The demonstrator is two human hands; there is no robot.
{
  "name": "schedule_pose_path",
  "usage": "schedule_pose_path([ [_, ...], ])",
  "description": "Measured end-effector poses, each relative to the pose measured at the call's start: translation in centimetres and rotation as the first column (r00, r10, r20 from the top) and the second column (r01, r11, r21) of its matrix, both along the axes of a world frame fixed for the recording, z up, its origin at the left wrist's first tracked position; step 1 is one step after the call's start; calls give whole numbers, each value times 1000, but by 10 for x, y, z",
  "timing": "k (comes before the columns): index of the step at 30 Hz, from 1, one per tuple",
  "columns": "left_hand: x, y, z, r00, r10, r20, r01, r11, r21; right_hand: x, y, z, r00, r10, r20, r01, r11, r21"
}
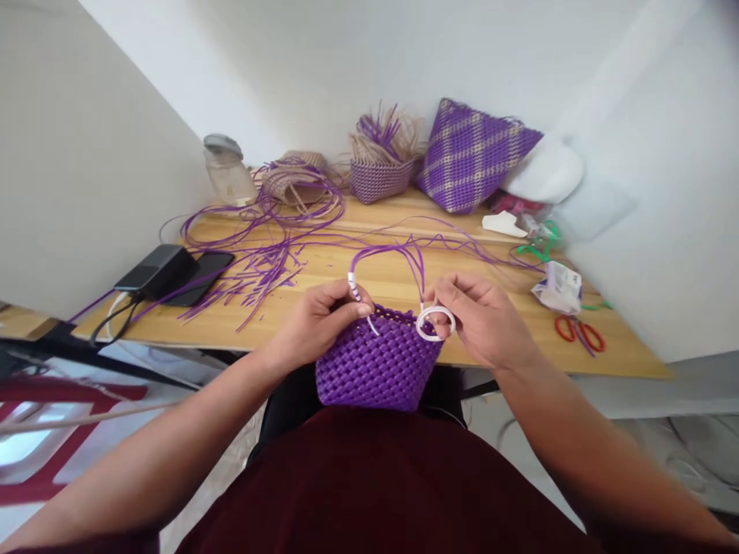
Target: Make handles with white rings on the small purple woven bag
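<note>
A small woven purple basket [378, 365] rests against my body at the table's front edge. Its handle [384, 248], made of several purple strands, arches up from the rim. White cord is wound around the handle's left side, and a short white tail hangs over the weave. My left hand [329, 312] pinches the handle at that wrapped part. At the basket's right corner, my right hand [473, 312] is closed on a small coil of white cord [426, 332], close to the handle's right foot. The fingertips behind the coil are partly hidden.
Cut purple strips [259, 281] and a loose purple strand coil [300, 204] lie left, near a black phone [205, 278], a black box [153, 269] and a jar [225, 173]. Behind stand an unfinished basket [378, 178] and a plaid woven bag [470, 154]. Red-handled scissors [580, 332] lie right.
</note>
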State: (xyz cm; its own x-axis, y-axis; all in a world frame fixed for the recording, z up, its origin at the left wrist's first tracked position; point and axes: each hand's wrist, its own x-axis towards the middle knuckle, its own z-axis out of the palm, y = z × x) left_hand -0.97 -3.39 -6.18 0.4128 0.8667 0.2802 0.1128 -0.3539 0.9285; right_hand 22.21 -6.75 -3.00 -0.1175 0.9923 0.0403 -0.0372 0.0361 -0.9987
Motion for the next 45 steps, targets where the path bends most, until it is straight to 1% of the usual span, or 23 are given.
schedule_pose_path([
  [2, -2, 20, 5, 1000, 14, -19, -13, 997, 82, 9, 6, -7, 994, -79, -75, 78, 997, -14],
  [5, 0, 58, 3, 998, 30, -51, -21, 984, 176, 17, 7, -12, 981, -125, -151, 121, 992, -37],
  [8, 3, 92, -8, 989, 122, -85, -105, 978, 181, 24, 6, -15, 969, -145, -201, 134, 989, -68],
  [10, 5, 105, -20, 981, 171, -95, -155, 976, 153, 28, 6, -17, 959, -155, -236, 134, 986, -103],
  [11, 6, 108, -25, 982, 166, -93, -153, 979, 133, 29, 6, -18, 954, -158, -255, 132, 984, -118],
  [14, 7, 108, -39, 987, 152, -47, -147, 986, 83, 33, 7, -22, 940, -160, -302, 125, 983, -133],
  [16, 6, 103, -43, 983, 180, -32, -177, 981, 77, 34, 7, -24, 935, -156, -318, 124, 985, -121],
  [18, 6, 96, -44, 976, 215, -42, -211, 973, 91, 35, 7, -24, 933, -144, -329, 113, 987, -112],
  [23, 7, 86, -37, 961, 266, -75, -255, 958, 132, 35, 3, -22, 935, -70, -348, 42, 995, -87],
  [28, 7, 83, -35, 957, 272, -98, -259, 957, 128, 31, 1, -27, 965, -87, -249, 104, 993, 55],
  [32, 8, 81, -36, 953, 292, -84, -280, 950, 135, 29, 1, -31, 965, -129, -230, 161, 979, 125],
  [36, 8, 80, -39, 948, 307, -86, -293, 945, 146, 31, 1, -30, 956, -203, -211, 245, 950, 196],
  [39, 7, 80, -41, 949, 304, -84, -289, 944, 158, 34, 0, -26, 948, -268, -170, 308, 907, 288],
  [42, 6, 81, -43, 946, 311, -94, -294, 942, 162, 37, 0, -23, 949, -288, -128, 315, 889, 332],
  [45, 5, 82, -44, 935, 336, -115, -315, 934, 168, 40, 3, -23, 953, -253, -164, 298, 880, 370],
])
